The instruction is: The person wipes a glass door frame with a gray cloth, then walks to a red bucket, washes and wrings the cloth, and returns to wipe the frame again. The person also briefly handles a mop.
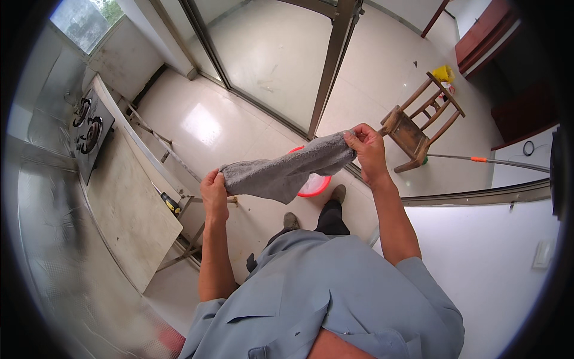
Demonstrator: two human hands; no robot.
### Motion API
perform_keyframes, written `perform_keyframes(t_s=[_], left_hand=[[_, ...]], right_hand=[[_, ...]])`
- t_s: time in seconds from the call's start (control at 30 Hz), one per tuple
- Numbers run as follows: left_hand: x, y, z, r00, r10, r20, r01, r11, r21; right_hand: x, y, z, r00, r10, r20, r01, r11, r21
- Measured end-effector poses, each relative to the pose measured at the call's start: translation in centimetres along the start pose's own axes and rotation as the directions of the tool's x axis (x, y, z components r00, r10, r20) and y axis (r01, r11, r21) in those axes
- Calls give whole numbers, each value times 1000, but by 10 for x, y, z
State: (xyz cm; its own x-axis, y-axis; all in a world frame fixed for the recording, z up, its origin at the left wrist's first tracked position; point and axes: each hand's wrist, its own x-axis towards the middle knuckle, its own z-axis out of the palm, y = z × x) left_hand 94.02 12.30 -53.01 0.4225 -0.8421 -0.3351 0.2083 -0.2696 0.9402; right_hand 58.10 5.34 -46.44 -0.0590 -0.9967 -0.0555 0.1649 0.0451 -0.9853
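Observation:
A grey cloth is stretched between my two hands, its middle sagging in loose folds. My left hand pinches one end, and my right hand grips the other end, held somewhat farther from my body. Below the cloth, on the floor near my feet, stands a red-rimmed basin. Whitish contents show inside it, but the cloth hides much of the basin.
To the left, a counter carries a gas stove and a screwdriver at its edge. A framed glass sliding door stands ahead. Right of it are a wooden chair, a metal pole and a yellow container.

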Motion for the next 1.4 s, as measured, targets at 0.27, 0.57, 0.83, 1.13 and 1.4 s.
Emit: perform_keyframes(t_s=[0.27, 0.57, 0.83, 1.13, 1.4], left_hand=[[-28, 51, 13, 963, -55, 265, -60, 912, 406], [-65, 79, 30, 802, -60, 594, -523, 411, 747], [-62, 68, 56, 588, 252, 768, -806, 261, 532], [-73, 75, 125, 700, 117, 705, -660, 483, 576], [-88, 54, 233, 713, 33, 701, -625, 484, 613]], right_hand=[[-1, -8, -3, 996, -85, 20, 87, 990, -110], [-4, -7, -6, 980, -193, -40, 180, 959, -220], [-20, -10, -46, 977, -86, -196, 48, 980, -192], [-25, 35, -128, 917, 41, -396, -78, 994, -77], [2, 85, -218, 876, 141, -461, -189, 980, -60]])
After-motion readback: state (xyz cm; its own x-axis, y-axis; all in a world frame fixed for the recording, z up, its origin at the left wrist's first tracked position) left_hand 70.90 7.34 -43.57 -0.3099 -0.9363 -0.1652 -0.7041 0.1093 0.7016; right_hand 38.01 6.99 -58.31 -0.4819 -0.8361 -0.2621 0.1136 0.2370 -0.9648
